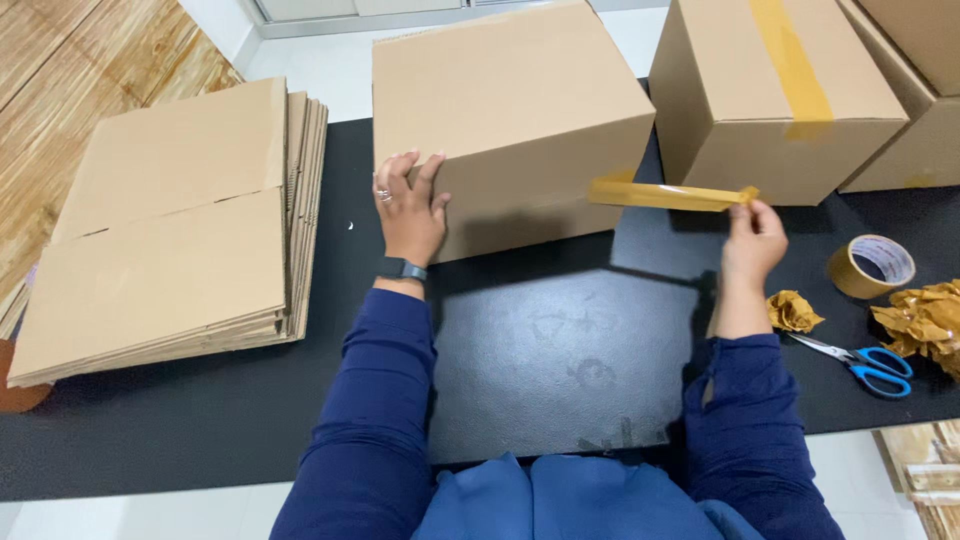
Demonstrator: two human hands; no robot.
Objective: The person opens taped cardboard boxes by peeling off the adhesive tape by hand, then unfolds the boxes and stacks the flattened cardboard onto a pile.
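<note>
A: Entry, head view. I start at the fingers. My right hand [752,240] has its fingertips pinched shut on the free end of a tape strip [668,195]. My left hand [410,205] lies flat, fingers spread, pressed against the near face of the cardboard box [510,110]; it grips nothing.

B: And the strip's direction from the pinch?

A: It runs leftward from my right fingertips, long axis nearly level, slightly rising, to the box's near right corner, where its far end sticks. The strip hangs clear of the table between the two. The right hand is the nearer one; the left braces the box on the opposite side.

B: Surface?

A: Black table [560,350]. A stack of flattened cartons [170,230] lies to my left. On the right: a taped box [780,90] just beside the first, a tape roll [872,266], crumpled tape wads [925,320], blue-handled scissors [868,365].

B: Room?

A: White floor [330,65] beyond the table, wood boards [90,60] at far left.
</note>
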